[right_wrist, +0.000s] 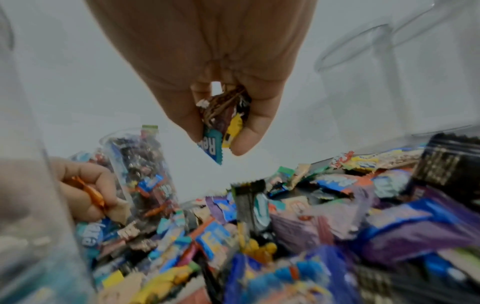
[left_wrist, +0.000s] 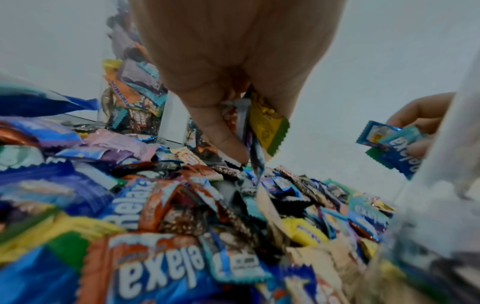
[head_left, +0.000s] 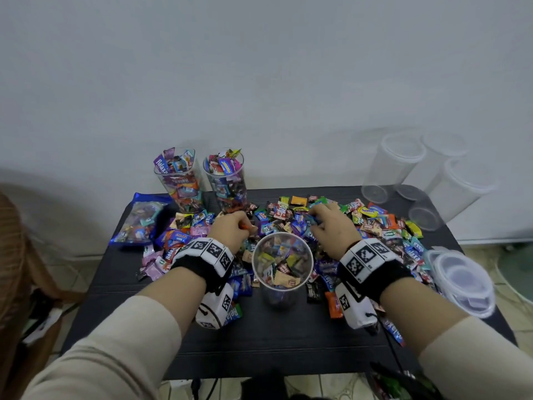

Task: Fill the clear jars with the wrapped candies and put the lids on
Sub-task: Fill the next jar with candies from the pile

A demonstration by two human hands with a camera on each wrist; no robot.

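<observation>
Both hands work in the heap of wrapped candies (head_left: pixel 291 219) spread across the black table (head_left: pixel 277 336). The left hand (head_left: pixel 230 228) has its fingers (left_wrist: pixel 221 131) curled round a small bunch of candies, a yellow-and-green wrapper sticking out below the thumb. The right hand (head_left: pixel 333 226) likewise pinches a cluster between thumb and fingers (right_wrist: pixel 249 135), with a blue Relaxa wrapper and a yellow one hanging out. Between the two wrists, at the near edge of the heap, stands an open clear jar (head_left: pixel 282 265) partly filled with candies. Two more jars (head_left: pixel 202 180) stand at the far left of the table, heaped to the brim and without lids. A blue candy bag (head_left: pixel 141 220) lies on the table's left side. At the far right corner stand three empty lidded jars (head_left: pixel 418 174), and a stack of clear lids (head_left: pixel 461 281) lies at the right edge, near the right wrist
</observation>
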